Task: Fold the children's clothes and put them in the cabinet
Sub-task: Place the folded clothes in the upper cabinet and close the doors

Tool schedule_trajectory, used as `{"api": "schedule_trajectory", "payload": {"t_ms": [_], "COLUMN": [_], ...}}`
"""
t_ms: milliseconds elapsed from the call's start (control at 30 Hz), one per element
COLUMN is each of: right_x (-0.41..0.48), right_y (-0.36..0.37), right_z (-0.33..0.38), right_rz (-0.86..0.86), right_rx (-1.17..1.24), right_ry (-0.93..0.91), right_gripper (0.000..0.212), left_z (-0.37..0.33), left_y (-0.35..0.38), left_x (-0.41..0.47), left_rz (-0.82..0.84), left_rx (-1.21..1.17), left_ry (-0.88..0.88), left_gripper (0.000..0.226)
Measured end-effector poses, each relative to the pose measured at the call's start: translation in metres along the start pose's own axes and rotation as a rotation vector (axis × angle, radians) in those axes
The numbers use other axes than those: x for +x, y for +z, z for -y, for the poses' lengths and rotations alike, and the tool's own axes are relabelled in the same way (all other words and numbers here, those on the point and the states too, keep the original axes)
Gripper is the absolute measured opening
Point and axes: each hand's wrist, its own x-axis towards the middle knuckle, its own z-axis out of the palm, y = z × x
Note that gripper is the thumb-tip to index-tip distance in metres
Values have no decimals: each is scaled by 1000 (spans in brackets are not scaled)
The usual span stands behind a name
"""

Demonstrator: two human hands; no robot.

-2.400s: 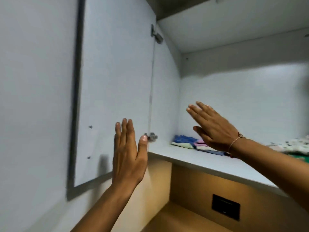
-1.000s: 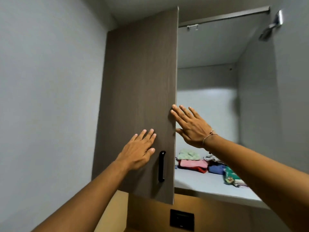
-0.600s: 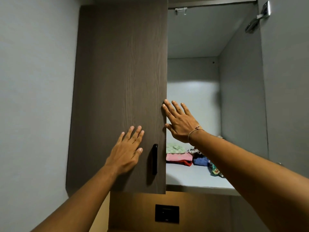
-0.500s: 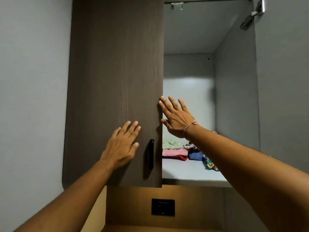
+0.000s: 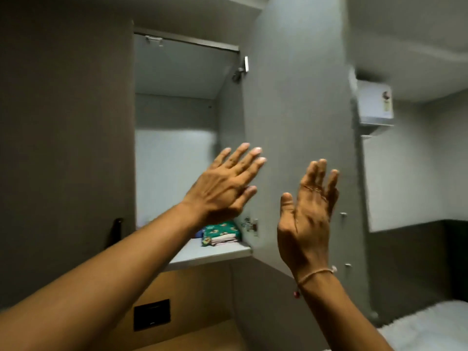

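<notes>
The wall cabinet's left door (image 5: pixel 65 148) is shut, dark wood with a black handle (image 5: pixel 115 230). Its right door (image 5: pixel 298 122) stands open, grey inner face toward me. On the cabinet shelf (image 5: pixel 215 253) lies a folded green patterned garment (image 5: pixel 220 230) over a pale folded piece; other clothes are hidden behind my left arm. My left hand (image 5: pixel 225 188) is raised with fingers spread, reaching across toward the open door's hinge edge. My right hand (image 5: pixel 307 219) is held flat and open in front of the right door's inner face. Neither hand holds anything.
An air conditioner (image 5: pixel 374 105) hangs on the wall at right, past the open door. A white fluffy surface (image 5: pixel 425 328) lies at bottom right. Below the cabinet is a wooden niche with a black switch plate (image 5: pixel 151 314).
The left door has gone from nearly shut to shut. Both hands have left it and swung right to the open right door; my view has turned right as well.
</notes>
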Motion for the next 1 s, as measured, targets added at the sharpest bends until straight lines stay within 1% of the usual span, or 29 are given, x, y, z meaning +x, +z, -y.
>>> {"api": "schedule_trajectory", "payload": {"t_ms": [67, 133, 200, 233, 333, 400, 500, 633, 800, 900, 1000], "right_x": [1, 2, 4, 6, 12, 14, 11, -4, -39, -53, -60], "right_y": [-44, -72, -85, -89, -91, -92, -96, -85, -38, 8, 66], "right_z": [-16, -34, -51, -59, -73, -74, -68, -39, 20, 57, 82], "right_rz": [-65, -52, 35, 111, 359, 418, 436, 423, 429, 474, 585], "right_rx": [-72, -98, -62, -24, 129, 181, 228, 313, 412, 433, 352], "right_ry": [40, 136, 253, 305, 367, 371, 373, 310, 112, -38, -181], "right_gripper": [68, 68, 67, 65, 56, 55, 54, 62, 56, 55, 54], "left_z": [-46, -78, -96, -102, -108, -106, -100, -73, -18, 24, 65], "left_y": [-11, -20, -26, -27, -24, -20, -23, -43, -70, -76, -69], "left_x": [42, 75, 101, 112, 134, 138, 131, 101, 18, -40, -96], "left_rz": [-54, -58, -46, -33, 51, 91, 82, 70, 58, 80, 145], "left_rx": [-3, 5, 33, 59, 145, 178, 169, 157, 148, 142, 154], "left_ry": [114, 182, 230, 249, 263, 260, 255, 243, 183, 65, -115], "left_gripper": [62, 61, 61, 60, 59, 58, 56, 55, 57, 58, 59]}}
